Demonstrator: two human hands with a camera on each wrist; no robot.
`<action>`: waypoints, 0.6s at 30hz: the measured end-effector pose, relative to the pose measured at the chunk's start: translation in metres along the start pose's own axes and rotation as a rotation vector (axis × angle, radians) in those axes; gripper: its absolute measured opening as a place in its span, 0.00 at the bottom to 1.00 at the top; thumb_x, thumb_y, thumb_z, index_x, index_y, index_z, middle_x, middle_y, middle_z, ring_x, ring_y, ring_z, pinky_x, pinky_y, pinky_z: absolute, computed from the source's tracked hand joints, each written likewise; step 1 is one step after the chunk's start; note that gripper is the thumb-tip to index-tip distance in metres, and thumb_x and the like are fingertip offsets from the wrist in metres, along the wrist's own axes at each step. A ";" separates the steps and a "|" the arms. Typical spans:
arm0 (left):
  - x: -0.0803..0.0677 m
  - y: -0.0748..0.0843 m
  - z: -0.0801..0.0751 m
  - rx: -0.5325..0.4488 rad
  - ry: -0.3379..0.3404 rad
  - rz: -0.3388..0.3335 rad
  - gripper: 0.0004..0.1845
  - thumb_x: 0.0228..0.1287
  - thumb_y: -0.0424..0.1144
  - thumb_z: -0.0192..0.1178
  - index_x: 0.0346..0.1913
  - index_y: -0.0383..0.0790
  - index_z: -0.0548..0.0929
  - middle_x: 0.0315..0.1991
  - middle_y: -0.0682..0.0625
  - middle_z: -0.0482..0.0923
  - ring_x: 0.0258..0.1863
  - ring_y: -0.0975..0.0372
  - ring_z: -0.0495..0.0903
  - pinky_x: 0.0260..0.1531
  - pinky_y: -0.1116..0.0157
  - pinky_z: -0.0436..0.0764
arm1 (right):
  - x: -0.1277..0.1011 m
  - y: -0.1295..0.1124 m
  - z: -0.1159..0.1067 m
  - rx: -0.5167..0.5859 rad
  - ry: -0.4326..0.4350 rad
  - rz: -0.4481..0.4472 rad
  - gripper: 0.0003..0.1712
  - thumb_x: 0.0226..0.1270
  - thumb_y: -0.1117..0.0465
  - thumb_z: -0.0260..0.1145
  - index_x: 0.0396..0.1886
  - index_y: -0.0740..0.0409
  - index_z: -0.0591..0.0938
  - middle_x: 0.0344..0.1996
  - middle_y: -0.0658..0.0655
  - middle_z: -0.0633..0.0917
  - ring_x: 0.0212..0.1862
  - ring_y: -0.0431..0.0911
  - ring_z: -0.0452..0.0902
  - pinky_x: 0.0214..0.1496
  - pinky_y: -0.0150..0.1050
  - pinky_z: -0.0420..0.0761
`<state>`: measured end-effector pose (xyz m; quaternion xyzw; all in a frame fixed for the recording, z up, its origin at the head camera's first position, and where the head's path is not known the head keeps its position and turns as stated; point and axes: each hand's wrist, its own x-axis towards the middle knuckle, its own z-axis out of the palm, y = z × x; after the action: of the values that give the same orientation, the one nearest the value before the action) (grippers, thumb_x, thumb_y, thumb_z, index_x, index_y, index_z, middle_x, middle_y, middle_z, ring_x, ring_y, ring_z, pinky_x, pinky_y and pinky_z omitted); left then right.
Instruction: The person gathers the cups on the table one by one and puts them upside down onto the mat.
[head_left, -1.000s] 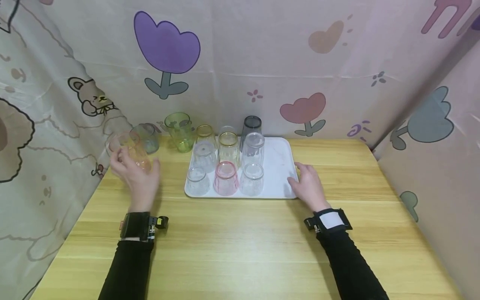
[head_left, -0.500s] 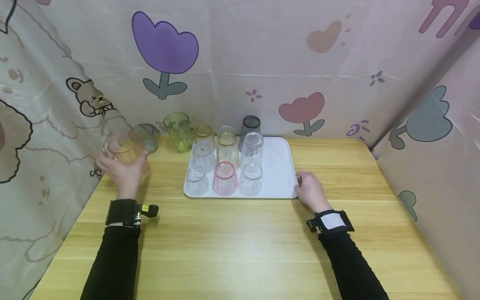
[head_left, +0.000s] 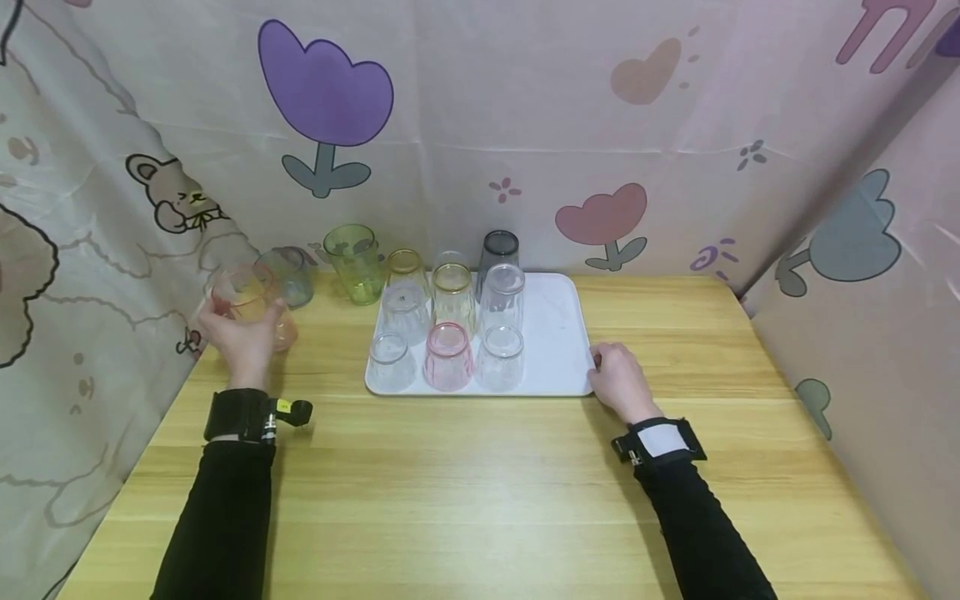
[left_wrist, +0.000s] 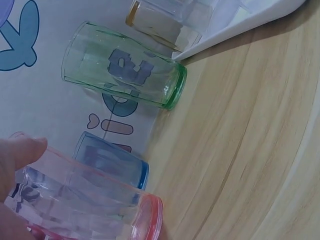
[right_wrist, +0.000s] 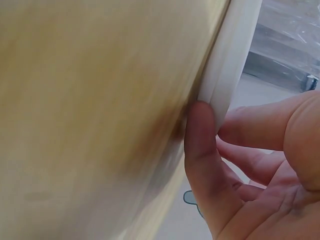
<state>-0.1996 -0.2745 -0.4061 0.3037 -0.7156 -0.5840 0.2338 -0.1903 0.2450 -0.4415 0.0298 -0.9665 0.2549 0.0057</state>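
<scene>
My left hand (head_left: 242, 335) grips a clear pink-orange cup (head_left: 251, 302) at the far left of the wooden table, next to the curtain. In the left wrist view my fingers wrap that cup (left_wrist: 85, 200), whose red-edged end is close to the tabletop. Just behind it stand a blue cup (left_wrist: 112, 160) and a green cup (left_wrist: 125, 67). My right hand (head_left: 618, 379) is at the front right corner of the white tray (head_left: 558, 333). There its thumb (right_wrist: 200, 145) and fingers pinch the tray's rim (right_wrist: 232, 65).
Several upturned cups fill the tray's left half: clear ones, a pink one (head_left: 448, 357), gold-rimmed ones and a grey one (head_left: 498, 250). The tray's right part is bare. Printed curtains close the table at the back and on both sides.
My left hand has carried the pink-orange cup left and back toward the curtain. My right hand slid off the tray's surface to its front right corner and took the rim.
</scene>
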 end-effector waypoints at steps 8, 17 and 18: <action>-0.003 0.002 -0.004 -0.069 0.016 -0.012 0.47 0.63 0.42 0.74 0.77 0.48 0.55 0.77 0.52 0.53 0.77 0.67 0.52 0.75 0.76 0.51 | 0.001 0.000 0.001 -0.002 0.006 -0.011 0.23 0.62 0.76 0.60 0.57 0.81 0.79 0.47 0.74 0.82 0.51 0.63 0.78 0.58 0.60 0.79; -0.016 0.012 -0.006 -0.177 0.059 -0.016 0.39 0.60 0.43 0.76 0.68 0.51 0.62 0.57 0.59 0.59 0.56 0.69 0.60 0.57 0.73 0.65 | -0.001 0.001 -0.001 0.001 0.001 -0.014 0.24 0.61 0.75 0.61 0.58 0.81 0.79 0.48 0.75 0.82 0.52 0.64 0.78 0.58 0.61 0.79; -0.019 0.014 -0.006 -0.225 0.059 -0.022 0.39 0.60 0.42 0.76 0.67 0.52 0.62 0.58 0.59 0.59 0.57 0.68 0.61 0.56 0.74 0.66 | -0.001 0.001 -0.001 0.000 0.001 -0.015 0.24 0.61 0.75 0.61 0.58 0.81 0.79 0.47 0.75 0.82 0.52 0.64 0.78 0.59 0.61 0.79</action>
<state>-0.1845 -0.2632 -0.3912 0.3004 -0.6349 -0.6541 0.2807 -0.1898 0.2465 -0.4415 0.0370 -0.9662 0.2550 0.0082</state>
